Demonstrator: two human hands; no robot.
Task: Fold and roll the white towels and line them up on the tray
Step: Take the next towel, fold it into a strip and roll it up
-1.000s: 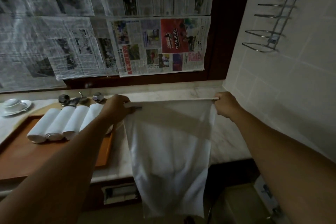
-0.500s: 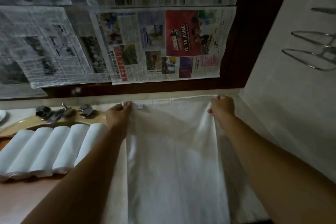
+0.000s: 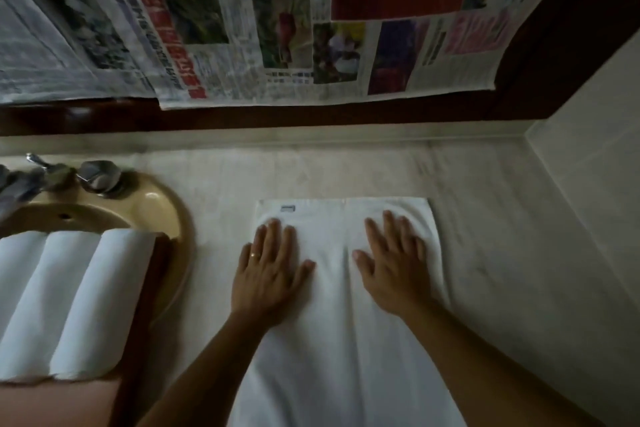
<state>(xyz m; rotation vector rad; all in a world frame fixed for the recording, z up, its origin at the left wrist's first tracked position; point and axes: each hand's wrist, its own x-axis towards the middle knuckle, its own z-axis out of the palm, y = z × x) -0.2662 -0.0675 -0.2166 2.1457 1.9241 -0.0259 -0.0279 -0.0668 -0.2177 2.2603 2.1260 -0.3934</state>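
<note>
On the pale worktop [image 3: 485,218], a white towel [image 3: 346,340] lies flat under the left hand [image 3: 268,274] and right hand [image 3: 394,267] (fingers straight, gripping nothing), beside rolled towels [image 3: 69,302] on the tray [image 3: 145,322]; uneven smoothing could skew the fold.

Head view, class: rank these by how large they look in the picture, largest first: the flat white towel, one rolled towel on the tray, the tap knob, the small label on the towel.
1. Flat towel
2. Rolled towel, though it lies nearer the picture's edge, where the wide lens distorts
3. Tap knob
4. Label
</note>
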